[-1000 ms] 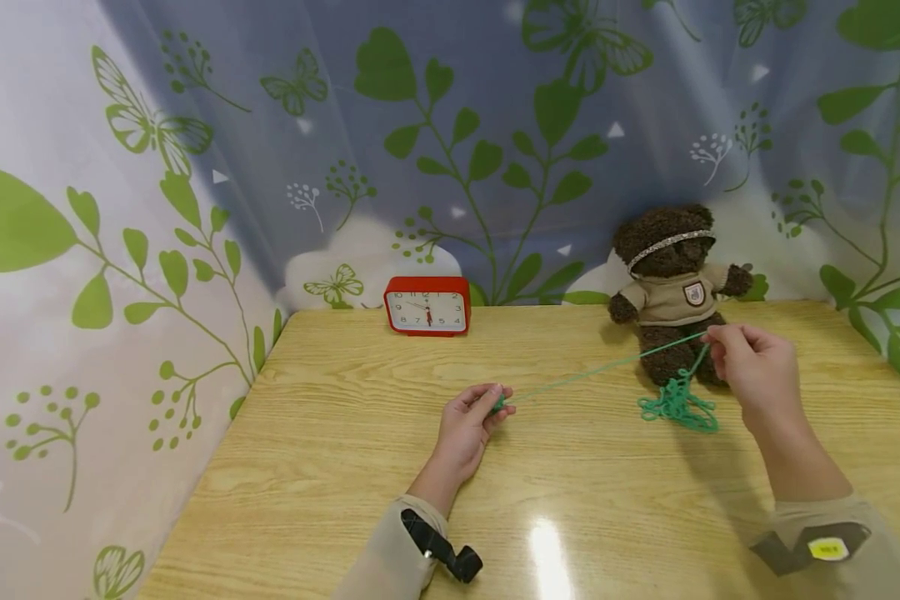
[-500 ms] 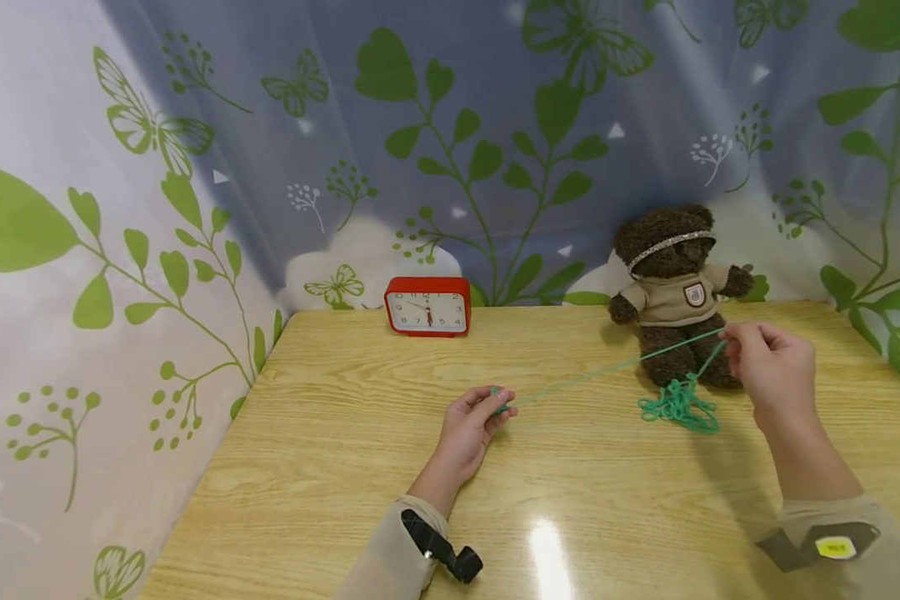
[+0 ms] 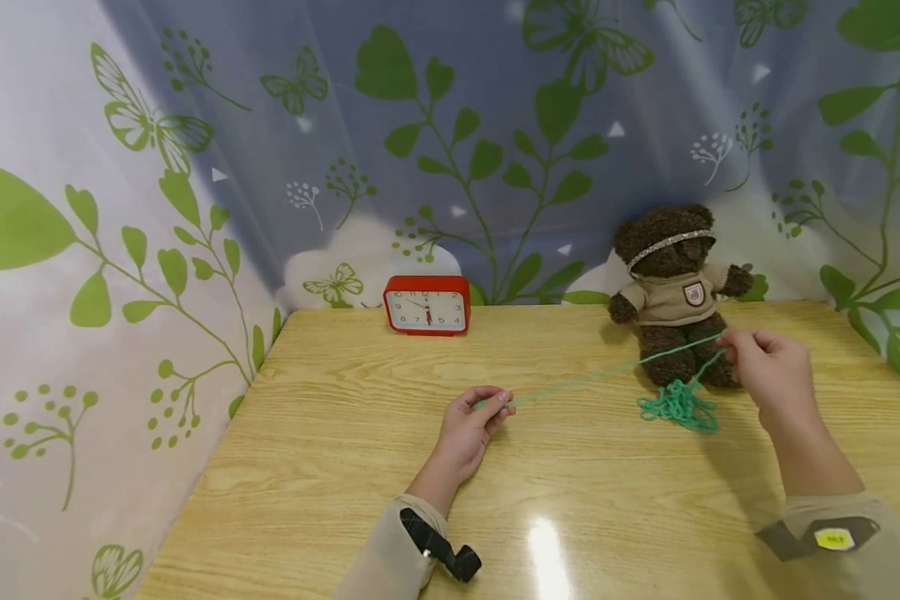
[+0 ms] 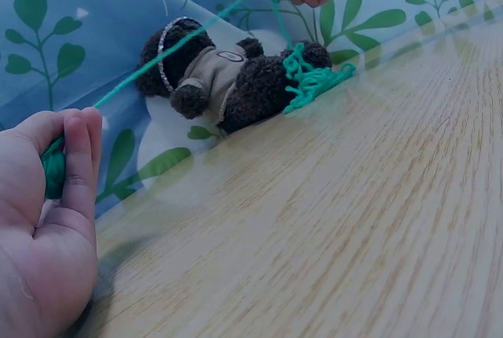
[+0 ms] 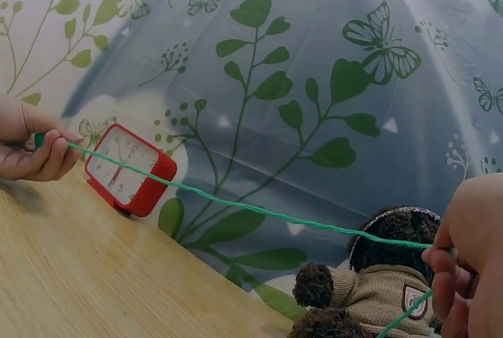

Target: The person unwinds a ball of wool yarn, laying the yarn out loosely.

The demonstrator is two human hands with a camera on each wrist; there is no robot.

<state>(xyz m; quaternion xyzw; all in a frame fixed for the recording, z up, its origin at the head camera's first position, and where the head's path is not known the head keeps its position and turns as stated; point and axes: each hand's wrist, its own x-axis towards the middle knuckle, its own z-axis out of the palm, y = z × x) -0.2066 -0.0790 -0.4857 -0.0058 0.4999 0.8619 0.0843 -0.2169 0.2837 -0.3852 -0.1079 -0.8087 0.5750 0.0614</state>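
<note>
Green yarn (image 5: 267,212) runs taut between my two hands in the right wrist view. My left hand (image 3: 463,429) holds a small wound bundle of the yarn (image 4: 53,169) between thumb and fingers, low over the table. On the right, my right hand (image 3: 776,373) pinches the strand between thumb and fingertips, raised in front of the teddy bear's legs. From those fingertips a second length drops to a loose, tangled heap of yarn (image 3: 678,407) on the wooden table. The part of the bundle inside my left palm is hidden.
A dark brown teddy bear (image 3: 673,298) in a tan sweater sits against the back curtain (image 3: 495,125). To the left, a red alarm clock (image 3: 427,307) stands by the table's (image 3: 330,467) back edge. A patterned curtain also hangs along the left side.
My right hand has shifted to the right, then dipped slightly, still pinching the yarn. My left hand has stayed in place, its fingers moving a little around the bundle.
</note>
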